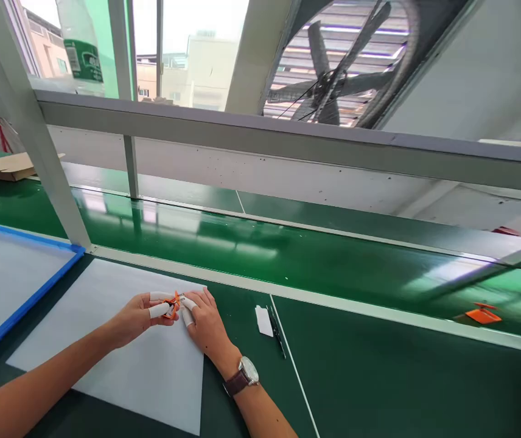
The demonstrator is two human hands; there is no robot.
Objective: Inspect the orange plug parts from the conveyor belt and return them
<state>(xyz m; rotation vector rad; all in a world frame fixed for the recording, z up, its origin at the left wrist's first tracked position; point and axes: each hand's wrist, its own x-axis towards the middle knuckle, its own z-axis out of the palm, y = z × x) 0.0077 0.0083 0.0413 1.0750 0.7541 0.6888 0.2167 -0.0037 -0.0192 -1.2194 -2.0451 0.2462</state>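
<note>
My left hand and my right hand meet over a white sheet on the dark green bench. Both wear white finger cots on the thumb and forefinger. Together they pinch a small orange part between the fingertips. A brown-strapped wristwatch is on my right wrist. The part's shape is mostly hidden by my fingers.
A blue-framed tray lies at the left. A small white card and black tweezers rest right of my hands. A green conveyor belt runs behind, with an orange piece at the far right. A cardboard box sits at far left.
</note>
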